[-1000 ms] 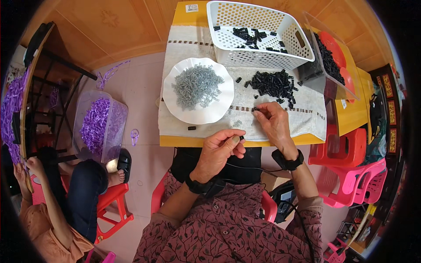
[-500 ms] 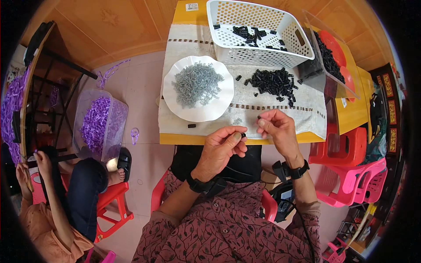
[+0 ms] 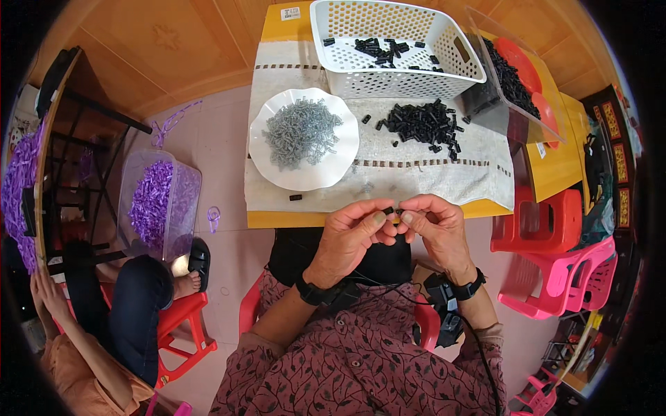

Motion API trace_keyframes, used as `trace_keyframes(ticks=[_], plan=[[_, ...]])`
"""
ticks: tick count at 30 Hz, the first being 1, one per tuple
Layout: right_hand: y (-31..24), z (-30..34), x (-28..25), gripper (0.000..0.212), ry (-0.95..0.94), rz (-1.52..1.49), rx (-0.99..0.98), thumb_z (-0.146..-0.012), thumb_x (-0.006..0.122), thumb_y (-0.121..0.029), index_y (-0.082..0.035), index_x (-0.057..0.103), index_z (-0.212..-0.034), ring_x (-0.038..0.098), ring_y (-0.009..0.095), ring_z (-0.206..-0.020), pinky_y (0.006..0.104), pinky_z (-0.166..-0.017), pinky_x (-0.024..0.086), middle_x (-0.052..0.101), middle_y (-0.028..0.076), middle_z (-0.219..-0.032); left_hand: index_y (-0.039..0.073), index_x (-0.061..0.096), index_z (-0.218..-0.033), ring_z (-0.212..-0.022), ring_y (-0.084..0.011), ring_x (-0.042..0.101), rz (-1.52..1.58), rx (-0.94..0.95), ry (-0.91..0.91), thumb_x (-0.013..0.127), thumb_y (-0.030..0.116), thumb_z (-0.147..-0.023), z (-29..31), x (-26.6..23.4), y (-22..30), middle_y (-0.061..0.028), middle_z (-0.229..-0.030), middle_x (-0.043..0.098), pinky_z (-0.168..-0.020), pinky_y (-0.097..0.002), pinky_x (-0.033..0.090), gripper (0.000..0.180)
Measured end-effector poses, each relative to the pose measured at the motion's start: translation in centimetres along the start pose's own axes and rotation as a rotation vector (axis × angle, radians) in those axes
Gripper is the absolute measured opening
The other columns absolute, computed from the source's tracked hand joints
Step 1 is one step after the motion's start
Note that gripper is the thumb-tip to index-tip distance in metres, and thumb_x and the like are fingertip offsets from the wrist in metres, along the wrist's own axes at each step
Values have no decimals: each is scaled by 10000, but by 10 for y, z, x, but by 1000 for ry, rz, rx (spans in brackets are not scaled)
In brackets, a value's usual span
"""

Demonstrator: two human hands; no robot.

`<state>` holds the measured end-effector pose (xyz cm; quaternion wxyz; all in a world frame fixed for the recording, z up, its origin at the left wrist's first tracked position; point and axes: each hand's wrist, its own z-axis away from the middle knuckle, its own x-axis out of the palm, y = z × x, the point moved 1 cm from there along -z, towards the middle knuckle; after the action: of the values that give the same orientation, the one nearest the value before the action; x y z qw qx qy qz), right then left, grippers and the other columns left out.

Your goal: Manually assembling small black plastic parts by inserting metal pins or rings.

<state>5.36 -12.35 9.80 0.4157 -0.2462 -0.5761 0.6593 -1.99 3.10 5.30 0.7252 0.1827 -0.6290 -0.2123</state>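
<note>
Left hand [image 3: 347, 240], right hand [image 3: 444, 236] pinch black pieces [image 3: 388, 210] at worktop's [image 3: 291, 219] near edge; wavy-rimmed white plate [image 3: 259, 139] by left edge

A translucent plastic tub [image 3: 184, 220] of purple strips [image 3: 150, 199] stands on the tiled floor [image 3: 223, 139], with a loose purple loop [image 3: 214, 220] beside it. A co-worker [image 3: 142, 301] in dark jeans sits on a red plastic stool [image 3: 184, 326], a black sandal [image 3: 200, 258] at one foot. Opposite, a red stool [image 3: 563, 220] adjoins a pink plastic seat [image 3: 553, 283]. Wood panelling [image 3: 163, 43] covers the wall.
</note>
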Motion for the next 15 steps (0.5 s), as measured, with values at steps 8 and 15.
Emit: trace_keyframes(ticks=[8, 15], plan=[[-2, 5, 0, 137, 31, -14, 23, -876, 592, 5, 17, 609, -1012, 631, 102, -735, 207, -577, 493, 657, 73, -859, -18, 561, -1181, -814, -151, 613, -51, 5, -29, 524, 46, -928, 2, 0, -2, -97, -970, 636, -701, -292, 535, 263], [0, 6, 0, 135, 32, -17, 30, -862, 584, 27, 17, 610, -994, 636, 102, -736, 203, -576, 490, 658, 76, -861, -21, 568, -1143, -805, -155, 619, -67, -3, -20, 526, 64, -932, 2, -4, -3, -105, -978, 640, -687, -294, 538, 231]])
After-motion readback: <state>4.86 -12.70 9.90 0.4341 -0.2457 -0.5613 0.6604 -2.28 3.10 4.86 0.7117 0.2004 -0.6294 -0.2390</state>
